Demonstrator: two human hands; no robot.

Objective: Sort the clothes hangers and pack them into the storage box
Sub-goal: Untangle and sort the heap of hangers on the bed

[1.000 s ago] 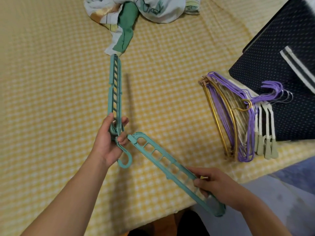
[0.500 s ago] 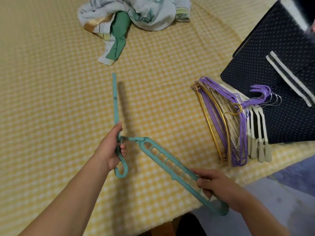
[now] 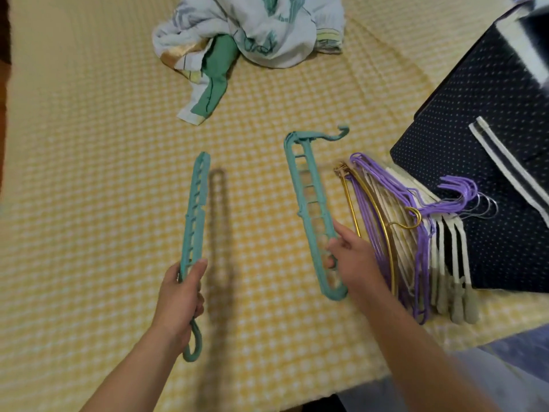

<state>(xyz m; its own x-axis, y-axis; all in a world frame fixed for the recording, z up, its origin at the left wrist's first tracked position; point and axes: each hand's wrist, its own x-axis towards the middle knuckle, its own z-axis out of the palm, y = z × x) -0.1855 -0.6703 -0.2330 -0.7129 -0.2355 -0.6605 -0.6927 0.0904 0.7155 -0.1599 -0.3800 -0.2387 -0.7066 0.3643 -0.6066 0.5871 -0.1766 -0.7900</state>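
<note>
left hand gripping teal hanger, right hand gripping second teal hanger

This is a home, most likely a bedroom. The wide surface is a bed spread with a yellow-and-white checked cover, soft and quilted rather than hard like a desk. A crumpled piece of printed fabric, white with green and gold patches, lies bunched at the far side of it. At the right edge a pile of clothes hangers, purple, gold and cream, leans against a dark blue fabric storage box dotted with white and trimmed with pale straps. Beyond the near edge of the bed shows a bluish floor.
</note>
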